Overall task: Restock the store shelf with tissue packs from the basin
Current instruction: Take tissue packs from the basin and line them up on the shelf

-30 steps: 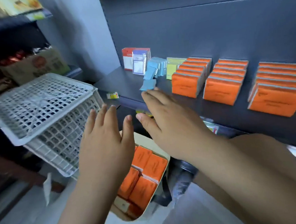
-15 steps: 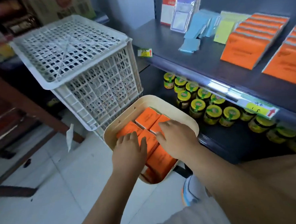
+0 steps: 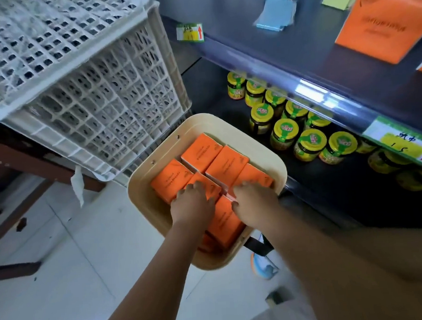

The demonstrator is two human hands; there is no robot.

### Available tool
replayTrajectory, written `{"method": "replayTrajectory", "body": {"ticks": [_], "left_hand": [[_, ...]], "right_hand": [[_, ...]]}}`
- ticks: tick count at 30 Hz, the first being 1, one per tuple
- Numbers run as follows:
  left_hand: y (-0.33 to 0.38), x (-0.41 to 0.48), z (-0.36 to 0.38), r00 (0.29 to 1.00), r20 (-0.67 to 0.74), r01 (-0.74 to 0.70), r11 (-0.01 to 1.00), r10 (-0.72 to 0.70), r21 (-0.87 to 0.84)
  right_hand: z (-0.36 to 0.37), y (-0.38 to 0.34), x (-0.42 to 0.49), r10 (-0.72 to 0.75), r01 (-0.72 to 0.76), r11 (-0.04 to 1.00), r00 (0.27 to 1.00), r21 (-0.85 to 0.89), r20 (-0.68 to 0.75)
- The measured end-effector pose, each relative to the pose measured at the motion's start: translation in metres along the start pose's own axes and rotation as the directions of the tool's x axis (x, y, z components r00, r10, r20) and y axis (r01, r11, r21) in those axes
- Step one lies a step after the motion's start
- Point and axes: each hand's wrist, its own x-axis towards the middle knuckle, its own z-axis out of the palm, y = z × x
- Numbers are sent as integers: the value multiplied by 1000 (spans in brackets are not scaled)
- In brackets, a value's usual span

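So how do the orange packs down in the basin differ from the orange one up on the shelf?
The basin packs lie flat, side by side inside the basin; the shelf pack stands tilted on the shelf. The left hand and right hand curl fingers over basin packs; the shelf pack is untouched. Both are orange with dark print.

Basin point(image 3: 258, 145) open from above, packs point(image 3: 201, 153) tight inside; crate point(image 3: 100, 111) just beside its left rim, shelf point(image 3: 285, 65) edge juts near its right; floor point(image 3: 64, 265) leftward free
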Motion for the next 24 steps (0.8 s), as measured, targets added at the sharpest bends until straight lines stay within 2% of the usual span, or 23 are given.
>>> {"method": "replayTrajectory", "body": {"ticks": [4,7,9,12,18,22,24], "left_hand": [[-7,17,6,997,1,76,997,-76,-4],[-7,22,10,995,-24,100,995,-100,-12],[-4,22,14,993,-18,119,992,-120,-42],[1,20,21,991,-22,132,988,-134,-77],[9,12,26,979,18,200,956,-201,-214],[-3,11,26,978,90,202,959,-187,-199],[-8,10,24,973,136,216,949,-189,-231]], "right_hand": [[2,4,15,72,-73,997,996,-27,-43],[1,8,27,196,-197,980,978,0,-71],[3,13,35,292,-289,955,956,62,-41],[2,16,39,353,-351,925,936,148,17],[3,25,48,390,-390,862,918,324,68],[1,23,44,321,-323,923,946,209,46],[-3,24,42,304,-316,917,949,245,86]]}}
